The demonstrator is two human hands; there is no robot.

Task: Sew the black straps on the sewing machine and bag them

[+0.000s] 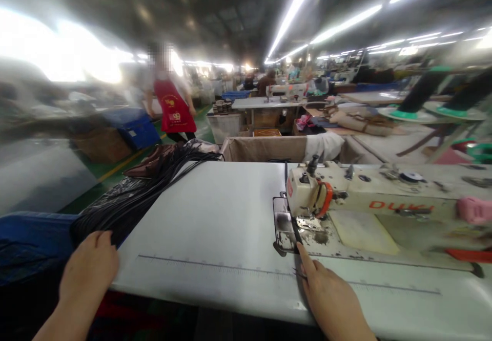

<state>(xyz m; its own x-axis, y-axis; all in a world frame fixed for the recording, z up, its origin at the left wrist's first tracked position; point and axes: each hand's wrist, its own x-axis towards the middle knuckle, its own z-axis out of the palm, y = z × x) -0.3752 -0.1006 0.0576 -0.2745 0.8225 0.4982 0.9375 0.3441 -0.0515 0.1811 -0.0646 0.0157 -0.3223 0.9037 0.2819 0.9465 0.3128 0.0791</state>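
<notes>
Along the near edge of the counter (200,213), the right hand (330,300) holds small scissors (299,274) just beside the sewing machine (369,192), while the left hand (88,274) rests on a bundle of black strips (126,213).

The factory hall was long and low, with a dark ceiling (200,13) carrying rows of white strip lights (295,16) that ran toward the far end. A strong glare (57,49) washed out the left side, too bright to show its source. The green floor (202,131) had a yellow line (119,164) painted along it. A blue crate (136,128) sat beside a cardboard box (102,146), and a white desk (269,103) stood farther off, among more work stations fading into the distance.
</notes>
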